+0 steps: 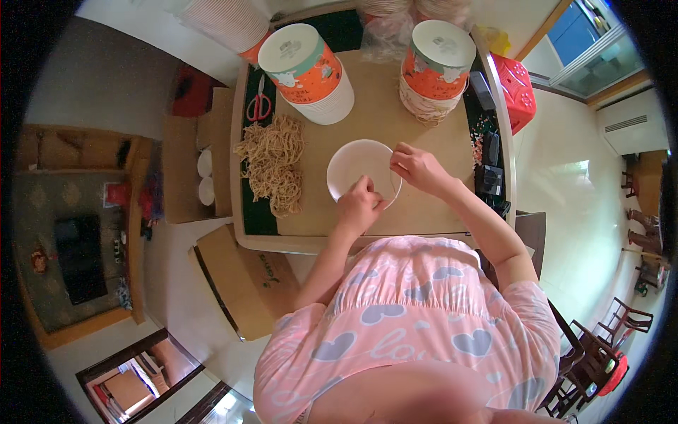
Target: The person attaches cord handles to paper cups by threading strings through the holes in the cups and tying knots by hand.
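An open white paper tub (347, 161) sits in front of me on the brown board, its pale inside facing up. My left hand (360, 206) is closed at its near rim, the fingertips reaching inside. At the right rim my right hand (418, 168) pinches what looks like a thin pale string, which runs down inside the rim. Left of the tub lies a loose heap of tan strings (272, 162), with red-handled scissors (259, 102) behind it. Beyond stand two upside-down stacks of orange-printed paper tubs (311, 78), (439, 63); strings hang around the right stack's lower rims.
Black devices (488, 180) and small scattered bits line the table's right edge (510, 169). More stacked tubs (222, 25) and plastic-wrapped ones stand at the back. A red stool (514, 92) is beyond the right side. Cardboard boxes (247, 283) lie on the floor at left.
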Action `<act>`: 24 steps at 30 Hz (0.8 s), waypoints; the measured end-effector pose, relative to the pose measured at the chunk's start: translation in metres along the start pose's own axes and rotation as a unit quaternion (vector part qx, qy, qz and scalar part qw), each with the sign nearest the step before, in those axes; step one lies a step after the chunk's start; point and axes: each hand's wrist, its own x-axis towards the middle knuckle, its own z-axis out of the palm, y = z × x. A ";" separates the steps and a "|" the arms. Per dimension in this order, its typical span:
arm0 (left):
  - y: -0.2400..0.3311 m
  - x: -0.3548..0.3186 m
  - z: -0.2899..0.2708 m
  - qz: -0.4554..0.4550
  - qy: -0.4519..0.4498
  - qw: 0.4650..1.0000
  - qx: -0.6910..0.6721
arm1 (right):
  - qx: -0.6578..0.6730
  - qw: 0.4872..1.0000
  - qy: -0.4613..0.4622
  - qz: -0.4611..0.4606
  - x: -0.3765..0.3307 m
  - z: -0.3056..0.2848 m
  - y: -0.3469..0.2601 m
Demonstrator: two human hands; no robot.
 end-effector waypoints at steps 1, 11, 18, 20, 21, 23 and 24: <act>0.002 0.000 -0.004 -0.001 0.001 1.000 0.001 | -0.005 1.000 -0.013 -0.018 0.001 0.004 0.002; -0.004 0.014 0.020 0.017 -0.011 0.999 0.040 | 0.009 0.996 -0.092 0.017 -0.008 0.016 0.007; -0.015 0.018 0.042 -0.174 0.021 0.890 -0.420 | 0.047 0.999 0.021 0.005 -0.027 0.025 -0.001; -0.016 0.026 0.032 -0.305 -0.043 0.736 -0.603 | 0.123 0.983 0.096 0.096 -0.033 0.030 -0.009; -0.017 0.028 0.031 -0.328 -0.043 0.684 -0.650 | 0.123 0.983 0.096 0.097 -0.035 0.034 -0.011; -0.020 0.028 0.032 -0.335 -0.050 0.666 -0.664 | 0.143 0.963 0.173 0.147 -0.039 0.043 -0.016; -0.021 0.028 0.032 -0.339 -0.054 0.660 -0.669 | 0.143 0.963 0.172 0.147 -0.040 0.047 -0.019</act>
